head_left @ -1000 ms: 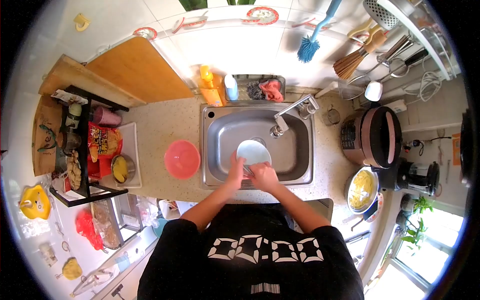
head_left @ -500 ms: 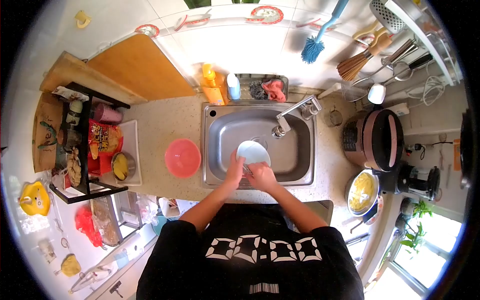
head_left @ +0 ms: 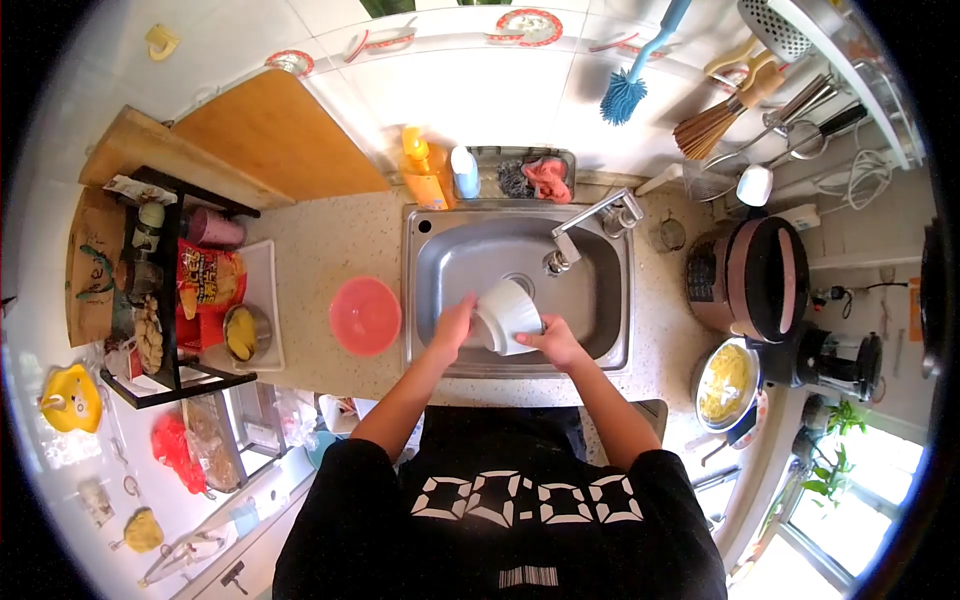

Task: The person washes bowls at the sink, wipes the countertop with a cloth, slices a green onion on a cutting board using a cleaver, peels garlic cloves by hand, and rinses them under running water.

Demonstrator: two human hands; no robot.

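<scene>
A white bowl [head_left: 512, 316] is tipped on its side over the front part of the steel sink [head_left: 425, 350], its foot ring turned toward the lower left. My right hand [head_left: 556, 342] is closed on the bowl's right edge, thumb on the outer wall. On the other side, my left hand [head_left: 455, 324] holds the bowl near its base; its fingertips are partly hidden. Above the basin, to the right of the bowl, is the faucet [head_left: 566, 247]. A pink bowl [head_left: 365, 316] stands on the counter left of the sink.
Behind the sink stand an orange pump bottle [head_left: 428, 180], a light blue bottle [head_left: 466, 175] and a rack holding a pink cloth [head_left: 547, 180]. At right are a rice cooker [head_left: 745, 278] and a metal bowl with yellow food [head_left: 725, 385]. A black shelf [head_left: 176, 290] is at left.
The white bowl has turned from facing up to lying tilted on its side, outer wall showing. My hands have spread apart, the left moving left and the right moving right.
</scene>
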